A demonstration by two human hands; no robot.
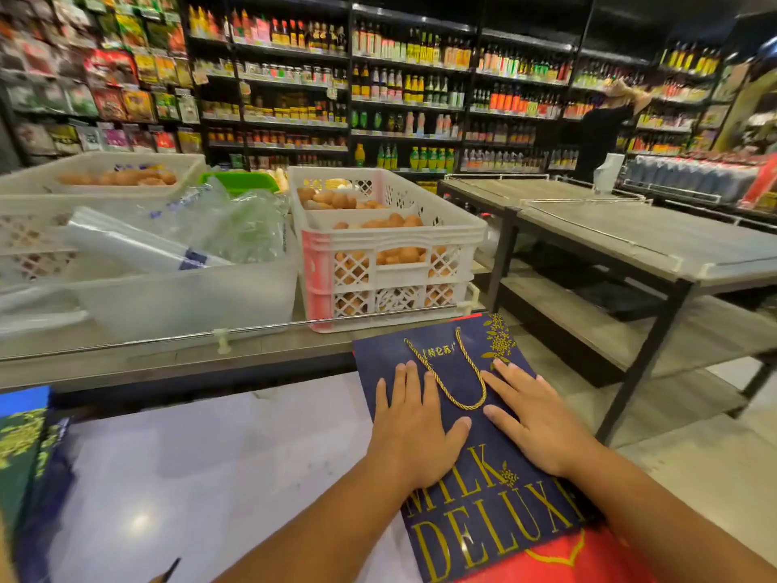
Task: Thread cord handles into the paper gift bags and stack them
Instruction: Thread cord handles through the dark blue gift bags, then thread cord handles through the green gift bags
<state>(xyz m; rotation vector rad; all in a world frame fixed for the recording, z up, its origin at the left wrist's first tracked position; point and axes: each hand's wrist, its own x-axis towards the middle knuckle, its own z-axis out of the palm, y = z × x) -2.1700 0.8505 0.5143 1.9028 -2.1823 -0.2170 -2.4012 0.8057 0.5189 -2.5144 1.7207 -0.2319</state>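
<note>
1. Head view, lower middle of the frame: you've got the navy gift bag (483, 477) lying flat on the white counter (210, 456), long axis running from the bottom edge up toward the middle, tilted a bit left at the top. Its mouth end is the far end, away from you.

2. Your left hand (414, 431) is flat on the bag, fingers straight and spread, pressing rather than gripping anything. Your right hand (534, 422) does the same just to the right, also flat with nothing held.

3. The gold cord handle (458, 385) is already threaded and lies as a U on the bag face, right between your two hands. Its loop points back toward you. Left index finger looks like it touches the cord's left leg; can't tell for sure.

4. So this one looks done, I'd say you're just flattening it. The next move is probably shifting it onto a stack. More bags (25, 456) sit at the far lower left, well apart, so your left hand is the nearer one.

5. Upper half: egg crates (391, 254) behind a rail, bottle shelves (399, 77) beyond.
</note>
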